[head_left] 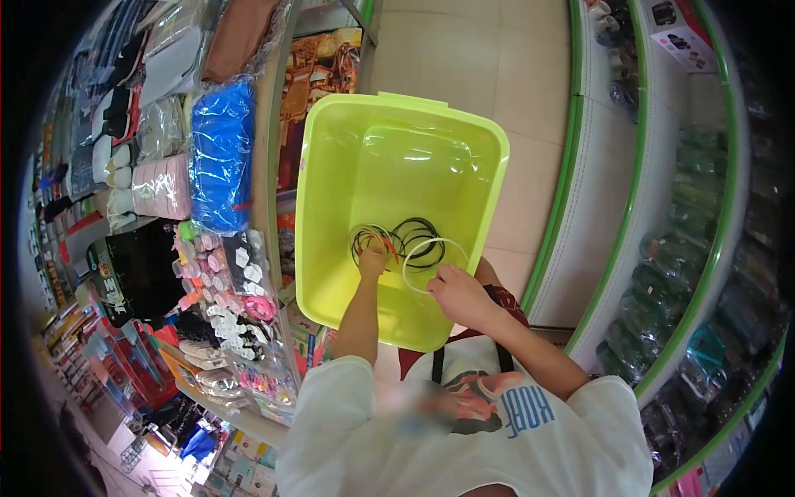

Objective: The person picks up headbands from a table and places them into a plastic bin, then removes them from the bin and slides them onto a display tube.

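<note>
A large yellow-green plastic bin (331, 166) stands upright in front of me. Inside it, near its bottom, my left hand (372, 261) has its fingers closed at a bundle of thin coiled cables (359, 238), some dark and some reddish. Black cable loops (421, 222) lie just right of that bundle. My right hand (448, 286), over the near right part of the bin, pinches a white ring-shaped loop (405, 267). The fingertips of my left hand are partly hidden among the cables.
On the left, shelves hold a blue plastic-wrapped package (222, 157), a pink package (161, 187) and many small goods. To the right are green-edged shelves (609, 199) with clear wrapped items (650, 286). A tiled floor (439, 50) runs between them.
</note>
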`<state>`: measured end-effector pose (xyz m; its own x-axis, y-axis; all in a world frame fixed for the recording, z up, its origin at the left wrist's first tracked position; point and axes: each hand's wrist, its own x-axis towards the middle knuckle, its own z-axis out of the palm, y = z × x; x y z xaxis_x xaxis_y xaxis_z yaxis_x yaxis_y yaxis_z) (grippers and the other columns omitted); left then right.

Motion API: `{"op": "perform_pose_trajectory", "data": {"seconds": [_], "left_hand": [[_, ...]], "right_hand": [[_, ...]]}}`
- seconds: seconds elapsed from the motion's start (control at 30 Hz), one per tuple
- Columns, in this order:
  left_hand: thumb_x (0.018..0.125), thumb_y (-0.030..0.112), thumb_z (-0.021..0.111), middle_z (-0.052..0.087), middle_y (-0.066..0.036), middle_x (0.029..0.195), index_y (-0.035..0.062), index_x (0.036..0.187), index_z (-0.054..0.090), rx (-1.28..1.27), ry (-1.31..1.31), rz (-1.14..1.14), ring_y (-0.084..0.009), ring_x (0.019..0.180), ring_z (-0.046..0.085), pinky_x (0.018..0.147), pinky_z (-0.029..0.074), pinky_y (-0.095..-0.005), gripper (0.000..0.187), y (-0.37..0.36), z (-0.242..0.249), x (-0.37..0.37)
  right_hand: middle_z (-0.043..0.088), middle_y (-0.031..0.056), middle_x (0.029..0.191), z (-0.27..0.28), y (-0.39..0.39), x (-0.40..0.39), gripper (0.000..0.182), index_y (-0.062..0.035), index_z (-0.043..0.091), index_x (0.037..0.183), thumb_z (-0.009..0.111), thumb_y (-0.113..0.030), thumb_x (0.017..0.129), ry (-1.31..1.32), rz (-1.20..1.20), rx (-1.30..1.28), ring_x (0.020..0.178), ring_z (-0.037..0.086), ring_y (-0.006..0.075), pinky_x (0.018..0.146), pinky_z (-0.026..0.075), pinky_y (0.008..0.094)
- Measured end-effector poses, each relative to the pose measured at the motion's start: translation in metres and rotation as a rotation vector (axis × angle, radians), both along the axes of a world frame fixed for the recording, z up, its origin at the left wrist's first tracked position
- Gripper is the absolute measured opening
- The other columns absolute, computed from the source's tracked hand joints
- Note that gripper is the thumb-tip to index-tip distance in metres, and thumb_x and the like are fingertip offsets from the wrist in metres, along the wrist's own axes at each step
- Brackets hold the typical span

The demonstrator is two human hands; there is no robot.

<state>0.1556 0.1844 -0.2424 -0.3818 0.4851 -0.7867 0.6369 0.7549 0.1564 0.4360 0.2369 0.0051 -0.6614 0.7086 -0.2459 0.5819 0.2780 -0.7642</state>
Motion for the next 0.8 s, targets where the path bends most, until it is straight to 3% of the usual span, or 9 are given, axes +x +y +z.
{"op": "perform_pose_trajectory", "data": {"seconds": [0.03,0.1,0.27,0.33,0.43,0.57,0.67,0.77,0.8], "left_hand": [[0.079,0.028,0.073,0.072,-0.013,0.086,0.0054,0.097,0.071,0.117,0.118,-0.088,-0.0267,0.079,0.07,0.071,0.056,-0.0421,0.029,-0.015,-0.026,-0.003],[0.078,0.029,0.074,0.072,-0.012,0.084,0.0062,0.091,0.071,0.16,0.104,0.077,-0.0269,0.079,0.07,0.071,0.055,-0.0415,0.027,-0.026,-0.029,-0.005],[0.081,0.026,0.072,0.071,-0.011,0.084,0.0088,0.088,0.07,0.309,0.224,0.231,-0.0297,0.082,0.068,0.075,0.052,-0.0411,0.018,-0.033,0.056,-0.005],[0.081,0.024,0.073,0.071,-0.012,0.085,0.0088,0.086,0.069,0.382,0.245,0.327,-0.0308,0.083,0.067,0.076,0.051,-0.0422,0.017,-0.037,0.092,-0.005],[0.081,0.023,0.072,0.07,-0.012,0.085,0.0068,0.085,0.067,0.436,0.277,0.407,-0.0312,0.082,0.066,0.075,0.051,-0.0422,0.017,-0.04,0.131,-0.01],[0.081,0.022,0.072,0.068,-0.014,0.087,0.0052,0.088,0.065,0.547,0.234,0.488,-0.033,0.082,0.065,0.075,0.05,-0.0427,0.02,-0.048,0.149,-0.01],[0.084,0.021,0.071,0.069,-0.012,0.087,0.0042,0.091,0.063,0.703,0.242,0.504,-0.0289,0.077,0.068,0.071,0.052,-0.0394,0.02,-0.06,0.14,-0.015],[0.088,0.018,0.068,0.069,-0.011,0.086,0.0013,0.094,0.061,0.887,-0.082,0.784,-0.0228,0.074,0.071,0.066,0.054,-0.0337,0.02,-0.064,0.193,-0.004],[0.089,0.017,0.067,0.069,-0.012,0.086,0.0003,0.095,0.059,0.943,-0.106,0.785,-0.0214,0.074,0.071,0.066,0.054,-0.0321,0.02,-0.073,0.206,-0.004]], "right_hand": [[0.054,0.0142,0.088,-0.006,0.0,0.003,0.01,-0.0021,0.063,0.087,0.06,-0.008,0.08,0.021,0.001,-0.013,0.088,0.056,0.032,0.078,0.048,0.0411],[0.055,0.0137,0.088,-0.009,0.0,0.01,0.011,-0.003,0.065,0.09,0.06,-0.01,0.083,0.068,-0.006,-0.031,0.086,0.057,0.0319,0.077,0.049,0.0413],[0.056,0.0154,0.09,-0.002,0.009,0.019,0.008,-0.0026,0.064,0.086,0.06,-0.01,0.085,0.216,0.047,-0.064,0.089,0.057,0.034,0.079,0.049,0.0427],[0.056,0.016,0.09,0.013,0.013,0.019,0.009,-0.0041,0.065,0.09,0.061,-0.011,0.086,0.103,0.115,-0.099,0.092,0.057,0.0354,0.08,0.049,0.0431],[0.057,0.0166,0.091,0.013,0.015,0.014,0.009,-0.005,0.066,0.091,0.061,-0.011,0.087,0.158,0.133,-0.104,0.094,0.057,0.0359,0.082,0.048,0.0438],[0.058,0.0175,0.09,0.029,0.014,0.012,0.007,-0.0035,0.065,0.091,0.062,-0.009,0.086,0.233,0.136,-0.053,0.091,0.057,0.037,0.079,0.048,0.0448],[0.058,0.0183,0.086,0.03,0.001,0.004,0.009,-0.0015,0.063,0.092,0.063,-0.009,0.086,0.278,0.131,-0.033,0.085,0.057,0.037,0.075,0.048,0.0438],[0.061,0.0153,0.084,0.027,-0.019,-0.005,0.011,-0.0021,0.062,0.094,0.064,-0.01,0.086,0.262,0.145,-0.078,0.081,0.061,0.0317,0.072,0.051,0.0397],[0.062,0.0145,0.083,0.029,-0.029,-0.008,0.012,-0.0018,0.061,0.094,0.064,-0.01,0.086,0.272,0.143,-0.132,0.078,0.062,0.029,0.07,0.051,0.0379]]}}
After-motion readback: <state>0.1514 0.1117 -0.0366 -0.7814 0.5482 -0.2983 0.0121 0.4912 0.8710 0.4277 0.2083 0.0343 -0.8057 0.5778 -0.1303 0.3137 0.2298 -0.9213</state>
